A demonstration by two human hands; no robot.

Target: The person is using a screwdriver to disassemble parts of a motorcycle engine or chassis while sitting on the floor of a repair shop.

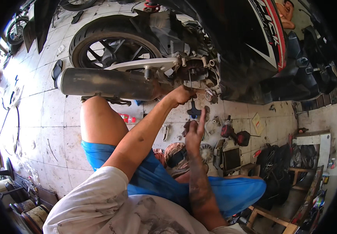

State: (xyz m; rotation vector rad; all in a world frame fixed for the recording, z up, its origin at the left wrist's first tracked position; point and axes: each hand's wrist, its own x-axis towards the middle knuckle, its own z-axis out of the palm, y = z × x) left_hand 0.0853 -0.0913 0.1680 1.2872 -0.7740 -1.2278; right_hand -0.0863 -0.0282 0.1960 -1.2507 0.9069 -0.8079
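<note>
The T-handle wrench (194, 112) stands below the open engine side (194, 70) of the motorcycle, its thin shaft running up into a dark recess, its crossbar nearest the person. The left hand (182, 96) has its fingers curled closed around the shaft just above the crossbar; the right hand (194, 132) sits just below it, index finger stretched up beside the bar's right end, the other fingers bent, and whether they touch the handle I cannot tell. Room is tight above, where the muffler (106, 82) and rear wheel (114, 43) reach left and the muffler's edge passes close to the bare left knee. To the right, a red-and-black power tool (243, 138) and a radiator (231, 159) bound the gap; leftward the tiled floor (59, 117) spreads wider. The shaft's far tip is lost in shadow, the right forearm partly covers a finned disc (206, 152), and the picture's top edge cuts off the motorcycle
</note>
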